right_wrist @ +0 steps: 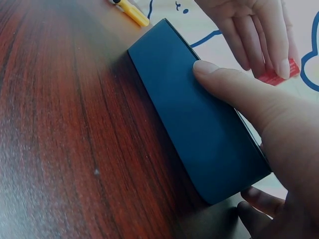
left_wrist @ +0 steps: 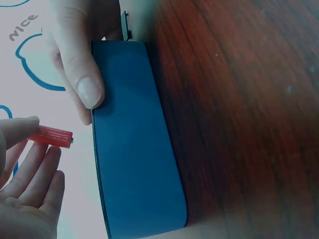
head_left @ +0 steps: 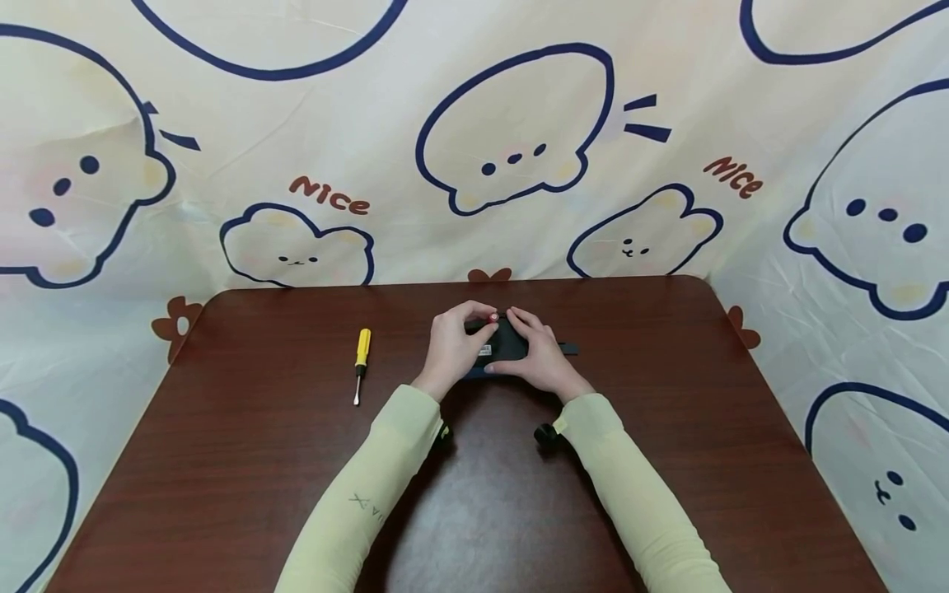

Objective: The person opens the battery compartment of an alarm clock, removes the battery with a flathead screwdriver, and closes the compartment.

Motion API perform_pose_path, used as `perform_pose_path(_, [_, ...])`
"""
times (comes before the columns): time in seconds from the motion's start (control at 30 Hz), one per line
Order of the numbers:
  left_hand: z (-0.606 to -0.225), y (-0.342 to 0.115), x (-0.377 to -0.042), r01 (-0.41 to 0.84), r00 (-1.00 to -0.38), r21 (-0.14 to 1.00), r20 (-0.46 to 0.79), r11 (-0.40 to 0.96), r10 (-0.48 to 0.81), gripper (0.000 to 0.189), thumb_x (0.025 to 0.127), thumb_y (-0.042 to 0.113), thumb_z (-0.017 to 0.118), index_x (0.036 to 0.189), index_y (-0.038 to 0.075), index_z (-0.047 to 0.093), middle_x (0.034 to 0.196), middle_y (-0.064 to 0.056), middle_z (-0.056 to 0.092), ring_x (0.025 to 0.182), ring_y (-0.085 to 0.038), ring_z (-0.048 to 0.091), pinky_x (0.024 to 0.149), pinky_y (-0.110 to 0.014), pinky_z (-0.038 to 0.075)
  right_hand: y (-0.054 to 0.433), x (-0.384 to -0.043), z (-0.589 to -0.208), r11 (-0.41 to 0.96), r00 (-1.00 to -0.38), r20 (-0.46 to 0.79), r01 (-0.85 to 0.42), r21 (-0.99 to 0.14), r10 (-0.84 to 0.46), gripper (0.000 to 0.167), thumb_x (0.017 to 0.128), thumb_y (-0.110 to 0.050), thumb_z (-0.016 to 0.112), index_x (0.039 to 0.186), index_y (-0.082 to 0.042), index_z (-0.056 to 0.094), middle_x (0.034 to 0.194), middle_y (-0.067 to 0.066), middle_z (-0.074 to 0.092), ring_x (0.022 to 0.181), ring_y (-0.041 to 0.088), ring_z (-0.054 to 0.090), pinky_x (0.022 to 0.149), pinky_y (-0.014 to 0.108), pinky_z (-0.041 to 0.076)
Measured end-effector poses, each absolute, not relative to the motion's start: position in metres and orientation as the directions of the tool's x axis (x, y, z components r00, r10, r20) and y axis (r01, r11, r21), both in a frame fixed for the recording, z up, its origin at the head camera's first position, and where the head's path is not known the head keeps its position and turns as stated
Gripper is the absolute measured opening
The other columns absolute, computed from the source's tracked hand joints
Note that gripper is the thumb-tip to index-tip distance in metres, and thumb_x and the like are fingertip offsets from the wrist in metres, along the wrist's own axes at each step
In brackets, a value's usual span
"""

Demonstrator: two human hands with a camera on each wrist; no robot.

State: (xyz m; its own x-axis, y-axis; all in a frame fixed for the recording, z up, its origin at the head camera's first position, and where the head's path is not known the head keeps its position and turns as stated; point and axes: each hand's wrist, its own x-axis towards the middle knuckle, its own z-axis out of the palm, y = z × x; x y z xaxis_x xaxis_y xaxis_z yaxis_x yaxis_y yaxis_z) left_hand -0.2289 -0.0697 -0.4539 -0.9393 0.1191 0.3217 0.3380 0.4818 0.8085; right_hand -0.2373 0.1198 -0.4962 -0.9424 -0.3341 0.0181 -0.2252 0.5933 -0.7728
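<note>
The left hand [head_left: 451,344]'s grip pinched the red battery [left_wrist: 54,136] near the blue device [right_wrist: 184,114], which the right hand [head_left: 541,358]'s grip clasped on the worktop [head_left: 222,428]; judged light, rigid and slick, the battery suited a mid-barrel hold, though its finger-covered end was unclear.

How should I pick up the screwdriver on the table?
I'd take the screwdriver by its yellow handle, coming from above and pinching both long sides. It lies flat, and the handle is thicker than the thin metal shaft, which points toward the person.
</note>
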Motion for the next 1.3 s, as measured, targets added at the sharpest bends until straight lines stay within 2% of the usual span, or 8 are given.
perform_pose_path(0.1, [-0.453,-0.073,-0.228,0.339,-0.938,0.813,0.330,0.472,0.106,0.021,0.093,0.011,0.077,0.113,0.008,0.075,0.103,0.000,0.073,0.103,-0.020,0.069,0.094,-0.047,0.053,0.120,-0.237,-0.496,0.593,-0.943,0.014,-0.221,-0.774,-0.333,0.110,0.078,-0.052,0.087,0.162,-0.013,0.028,0.167,-0.003,0.020,0.141,0.033,0.027,0.108,0.054,0.037])
perform_pose_path(0.33, [-0.449,-0.084,-0.225,0.344,-0.933,0.804,0.349,0.485,0.083,0.022,0.092,0.013,0.078,0.114,0.011,0.074,0.104,0.001,0.072,0.098,-0.015,0.069,0.094,-0.038,0.053,0.119,-0.237,-0.495,0.597,-0.943,0.009,-0.218,-0.772,-0.333,0.110,0.077,-0.053,0.086,0.162,-0.014,0.028,0.167,-0.001,0.020,0.144,0.035,0.023,0.111,0.057,0.034])
perform_pose_path(0.63, [-0.443,-0.100,-0.222,0.331,-0.936,0.810,0.347,0.483,0.060,0.023,0.092,0.014,0.078,0.114,0.011,0.074,0.104,0.001,0.072,0.094,-0.014,0.068,0.096,-0.037,0.051,0.119,-0.236,-0.494,0.600,-0.944,0.002,-0.212,-0.772,-0.331,0.111,0.076,-0.055,0.086,0.162,-0.015,0.029,0.167,-0.003,0.020,0.145,0.034,0.023,0.112,0.057,0.032])
perform_pose_path(0.87, [-0.442,-0.111,-0.222,0.318,-0.940,0.815,0.339,0.485,0.045,0.024,0.093,0.016,0.078,0.115,0.009,0.074,0.105,0.000,0.073,0.092,-0.014,0.068,0.088,-0.037,0.055,0.119,-0.237,-0.495,0.600,-0.946,-0.003,-0.204,-0.773,-0.325,0.111,0.076,-0.057,0.086,0.162,-0.017,0.028,0.167,-0.004,0.019,0.147,0.034,0.020,0.113,0.056,0.031])
perform_pose_path(1.07, [-0.439,-0.121,-0.220,0.288,-0.947,0.826,0.319,0.485,0.020,0.022,0.092,0.015,0.079,0.113,0.009,0.075,0.101,0.000,0.072,0.089,-0.015,0.067,0.085,-0.032,0.056,0.119,-0.236,-0.495,0.605,-0.948,-0.006,-0.198,-0.772,-0.317,0.111,0.076,-0.056,0.086,0.162,-0.017,0.028,0.167,-0.005,0.019,0.148,0.034,0.019,0.113,0.056,0.031])
perform_pose_path(1.3, [-0.436,-0.133,-0.218,0.251,-0.956,0.835,0.295,0.490,-0.012,0.022,0.092,0.018,0.079,0.112,0.010,0.075,0.098,-0.001,0.073,0.085,-0.016,0.066,0.079,-0.032,0.057,0.119,-0.236,-0.493,0.606,-0.950,-0.014,-0.188,-0.773,-0.312,0.110,0.076,-0.054,0.087,0.162,-0.017,0.028,0.167,-0.005,0.019,0.146,0.033,0.022,0.112,0.056,0.034])
